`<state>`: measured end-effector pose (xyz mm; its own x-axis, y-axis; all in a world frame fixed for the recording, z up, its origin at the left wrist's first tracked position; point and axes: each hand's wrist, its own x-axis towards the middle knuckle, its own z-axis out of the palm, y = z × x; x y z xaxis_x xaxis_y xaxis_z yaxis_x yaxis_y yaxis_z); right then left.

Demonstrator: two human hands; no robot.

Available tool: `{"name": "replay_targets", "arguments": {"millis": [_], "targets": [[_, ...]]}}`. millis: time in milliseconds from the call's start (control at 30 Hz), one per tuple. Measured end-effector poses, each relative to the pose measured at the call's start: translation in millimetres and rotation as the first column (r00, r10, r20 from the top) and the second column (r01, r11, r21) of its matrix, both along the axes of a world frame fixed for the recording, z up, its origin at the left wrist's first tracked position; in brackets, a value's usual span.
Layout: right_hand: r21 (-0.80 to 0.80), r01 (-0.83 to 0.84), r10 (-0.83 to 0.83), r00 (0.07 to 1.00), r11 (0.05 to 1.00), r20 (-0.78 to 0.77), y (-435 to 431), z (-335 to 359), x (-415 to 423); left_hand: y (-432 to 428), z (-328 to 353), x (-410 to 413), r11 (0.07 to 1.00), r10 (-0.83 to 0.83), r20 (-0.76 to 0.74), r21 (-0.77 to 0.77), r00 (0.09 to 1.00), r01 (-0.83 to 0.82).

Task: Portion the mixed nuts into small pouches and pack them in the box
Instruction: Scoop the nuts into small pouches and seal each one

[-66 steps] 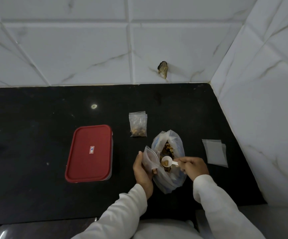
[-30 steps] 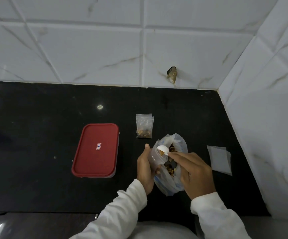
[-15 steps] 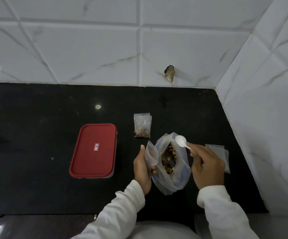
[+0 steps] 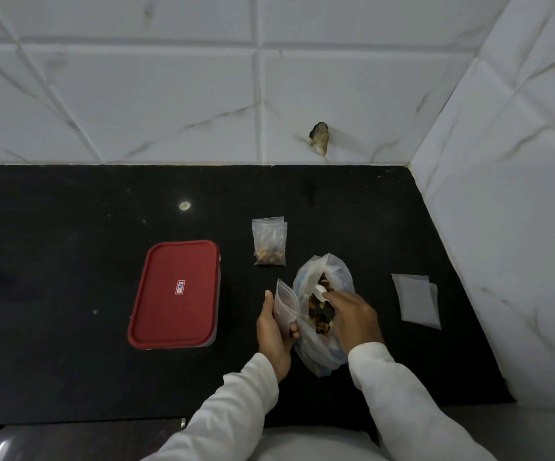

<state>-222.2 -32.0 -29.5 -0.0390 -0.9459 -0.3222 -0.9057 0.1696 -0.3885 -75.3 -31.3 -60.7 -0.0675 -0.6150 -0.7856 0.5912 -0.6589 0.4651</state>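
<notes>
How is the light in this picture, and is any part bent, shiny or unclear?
Head view: dim, even light; the black counter hides detail and carries one small glare spot. The wide lens bends the wall tile lines. The nuts in the big bag look dark and soft; the red lid is sharp.

The only writing I could see sat on the red box lid [image 4: 166,327], at the left of the black counter [image 4: 70,261]. A small white sticker [image 4: 180,288] lay near the lid's middle, with a red band at each end. Between the bands stood a blue mark that looked like two digits, perhaps 61, turned sideways and too small to read with certainty.
</notes>
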Motion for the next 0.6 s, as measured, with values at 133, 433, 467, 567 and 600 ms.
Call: {"name": "replay_targets", "arguments": {"millis": [133,433,467,567,600], "targets": [[-0.065,-0.016,0.021,0.997,0.998,0.071,6,0,-1,-3,4,-6,0.998,0.056,-0.037,0.002,0.998,-0.056],[0.101,-0.062,0.052,0.994,0.993,0.099,5,4,-5,-3,4,-8,0.994,0.106,-0.059,0.021,0.993,-0.105],[0.118,-0.030,0.013,0.990,0.993,0.137,4,6,-7,-3,6,-8,0.994,0.108,-0.056,0.023,0.993,-0.107],[0.218,0.026,-0.063,0.984,0.976,0.164,-1,8,-10,-2,11,-8,0.992,0.122,-0.058,0.018,0.991,-0.121],[0.230,0.042,-0.084,0.981,0.972,0.174,-2,7,-9,-2,12,-8,0.992,0.129,-0.060,0.019,0.990,-0.128]]}}
